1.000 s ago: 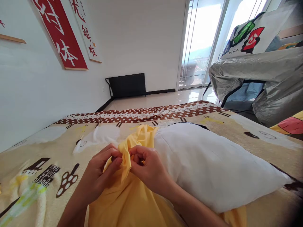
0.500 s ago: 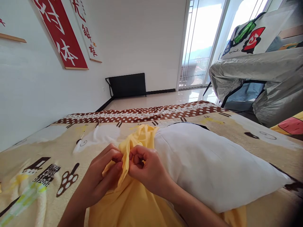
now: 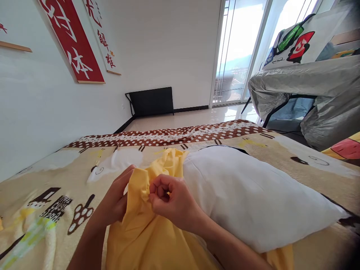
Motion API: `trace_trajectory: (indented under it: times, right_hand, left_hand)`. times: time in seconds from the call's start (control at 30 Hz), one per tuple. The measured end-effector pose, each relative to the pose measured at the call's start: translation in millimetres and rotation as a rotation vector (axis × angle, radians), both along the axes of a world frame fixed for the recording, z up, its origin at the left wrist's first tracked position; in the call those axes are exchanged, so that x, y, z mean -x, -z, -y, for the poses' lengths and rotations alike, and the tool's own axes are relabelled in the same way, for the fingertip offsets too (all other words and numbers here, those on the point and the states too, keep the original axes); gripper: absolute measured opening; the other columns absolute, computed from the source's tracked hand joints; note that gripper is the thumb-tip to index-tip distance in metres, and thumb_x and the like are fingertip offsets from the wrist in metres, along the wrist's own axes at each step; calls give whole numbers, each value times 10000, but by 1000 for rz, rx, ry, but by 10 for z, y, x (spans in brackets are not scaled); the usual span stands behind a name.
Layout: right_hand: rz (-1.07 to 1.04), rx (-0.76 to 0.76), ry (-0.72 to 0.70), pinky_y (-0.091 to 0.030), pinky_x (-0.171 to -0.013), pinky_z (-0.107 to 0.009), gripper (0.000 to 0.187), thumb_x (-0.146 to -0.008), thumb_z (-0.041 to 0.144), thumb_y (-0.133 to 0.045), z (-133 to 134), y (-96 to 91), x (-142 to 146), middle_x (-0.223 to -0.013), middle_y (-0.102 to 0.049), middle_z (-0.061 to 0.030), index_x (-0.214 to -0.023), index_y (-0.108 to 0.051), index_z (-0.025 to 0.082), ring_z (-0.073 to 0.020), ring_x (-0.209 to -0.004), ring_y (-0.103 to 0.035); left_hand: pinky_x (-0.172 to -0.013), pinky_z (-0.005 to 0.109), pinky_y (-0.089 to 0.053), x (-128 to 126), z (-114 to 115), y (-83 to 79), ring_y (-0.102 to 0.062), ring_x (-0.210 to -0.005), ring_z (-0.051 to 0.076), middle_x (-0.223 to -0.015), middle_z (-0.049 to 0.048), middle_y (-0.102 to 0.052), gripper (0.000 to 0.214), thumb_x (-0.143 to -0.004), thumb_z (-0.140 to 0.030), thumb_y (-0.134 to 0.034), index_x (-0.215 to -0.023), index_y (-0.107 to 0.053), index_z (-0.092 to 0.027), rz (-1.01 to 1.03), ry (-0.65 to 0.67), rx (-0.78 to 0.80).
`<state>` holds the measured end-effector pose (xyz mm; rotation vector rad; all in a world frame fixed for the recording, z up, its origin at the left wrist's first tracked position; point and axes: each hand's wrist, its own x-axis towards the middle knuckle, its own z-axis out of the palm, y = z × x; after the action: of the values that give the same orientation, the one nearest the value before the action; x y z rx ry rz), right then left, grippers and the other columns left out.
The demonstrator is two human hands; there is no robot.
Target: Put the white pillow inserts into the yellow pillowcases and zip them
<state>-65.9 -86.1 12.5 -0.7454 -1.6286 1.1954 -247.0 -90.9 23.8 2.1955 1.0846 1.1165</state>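
Note:
A yellow pillowcase (image 3: 152, 236) lies bunched on the bed in front of me, beside a white pillow (image 3: 253, 195). My right hand (image 3: 173, 200) is closed, pinching the pillowcase's gathered edge near its top. My left hand (image 3: 115, 200) holds the cloth from the left; its fingers are partly hidden behind the yellow fabric, gripping it. The pillow rests to the right of both hands, its near end lying over the pillowcase.
The bed carries a beige cartoon-print blanket (image 3: 56, 195) with a brown polka-dot border (image 3: 168, 135). Red banners (image 3: 73, 41) hang on the left wall. A black rack (image 3: 152, 101) stands by the far wall. A grey-covered piece of furniture (image 3: 309, 93) sits at right near the glass doors.
My left hand has slid lower and behind the yellow cloth, spreading the fabric wider. My right hand keeps its pinch, shifted slightly left.

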Motion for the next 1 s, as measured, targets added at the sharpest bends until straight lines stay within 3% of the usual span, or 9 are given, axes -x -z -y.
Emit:
trace_trajectory:
  times: [0.13, 0.23, 0.43, 0.57, 0.7, 0.87, 0.93, 1.0]
  right_hand:
    - [-26, 23, 38, -274, -428, -165, 22, -624, 182, -541, -22, 13, 7, -494, -396, 75, -623, -525, 168, -48, -464, -325]
    - [-38, 5, 66, -284, -439, -166, 19, -632, 183, -538, -33, 13, 0, -480, -382, 83, -632, -528, 168, -46, -458, -322]
    - [-51, -19, 83, -274, -435, -166, 18, -618, 176, -520, -16, -7, -12, -474, -374, 85, -609, -505, 173, -45, -453, -320]
    - [-53, -37, 97, -274, -446, -170, 51, -612, 194, -542, 3, -3, -20, -498, -377, 81, -613, -494, 175, -47, -475, -317]
    - [-35, -82, 89, -270, -452, -179, 97, -626, 218, -566, 10, 35, -11, -535, -380, 72, -623, -479, 176, -54, -503, -311]
    - [73, -167, 40, -297, -467, -193, 139, -740, 219, -521, 35, 45, -27, -537, -429, 60, -624, -456, 180, -61, -502, -363]
    - [135, -235, -8, -350, -507, -201, 99, -805, 221, -498, 25, -7, -120, -571, -518, 46, -734, -550, 176, -72, -524, -440]
    - [166, -331, 35, -405, -578, -220, 168, -844, 226, -492, -23, -97, -277, -651, -601, 27, -962, -607, 189, -94, -594, -525]
  left_hand:
    - [-621, 235, -412, -63, -17, 22, -455, -695, 136, -812, 26, -524, 114, -795, -272, -583, -844, -592, -170, -95, -36, -9]
    - [-626, 233, -422, -140, 84, 7, -478, -708, 137, -826, 21, -538, 186, -767, -274, -623, -923, -597, -178, 23, -197, -80]
    - [-645, 233, -446, -247, 342, -63, -543, -710, 149, -812, 42, -616, 300, -906, -370, -435, -937, -656, -171, 72, -272, -6]
    - [-612, 214, -437, -285, 375, -55, -544, -648, 138, -723, 0, -616, 253, -828, -411, -566, -918, -668, -199, 15, -388, -25]
    - [-646, 198, -428, -327, 362, -50, -536, -683, 125, -744, -8, -604, 203, -831, -386, -571, -860, -640, -197, -55, -338, -19]
    - [-523, 187, -355, -355, 329, -62, -414, -580, 98, -654, -27, -480, 283, -901, -414, -441, -758, -518, -183, 44, -283, 113]
    - [-492, 187, -312, -317, 316, -79, -366, -565, 91, -650, -31, -442, 305, -897, -442, -442, -750, -498, -181, 109, -280, 154]
    - [-471, 194, -259, -252, 319, -104, -313, -554, 85, -652, -34, -410, 316, -881, -459, -472, -739, -486, -177, 181, -316, 143]
